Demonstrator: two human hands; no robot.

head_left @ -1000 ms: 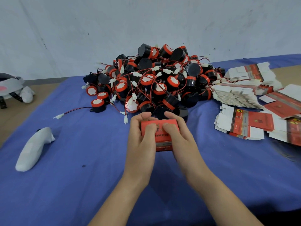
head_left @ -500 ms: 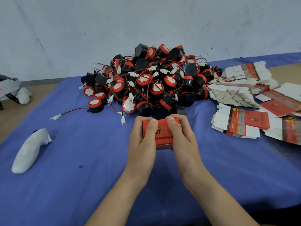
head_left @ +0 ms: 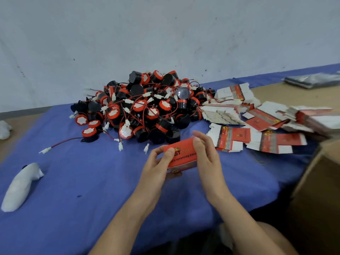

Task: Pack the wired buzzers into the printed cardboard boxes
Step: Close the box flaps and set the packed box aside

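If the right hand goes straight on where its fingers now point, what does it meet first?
Most likely the pile of wired buzzers, at its near right side, though depth is unclear.

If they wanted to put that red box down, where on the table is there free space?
The widest bare blue cloth lies between the white object and the left hand gripping the red box. A smaller patch sits between the right hand and the brown carton. Crowded: the buzzer pile and flat boxes behind.
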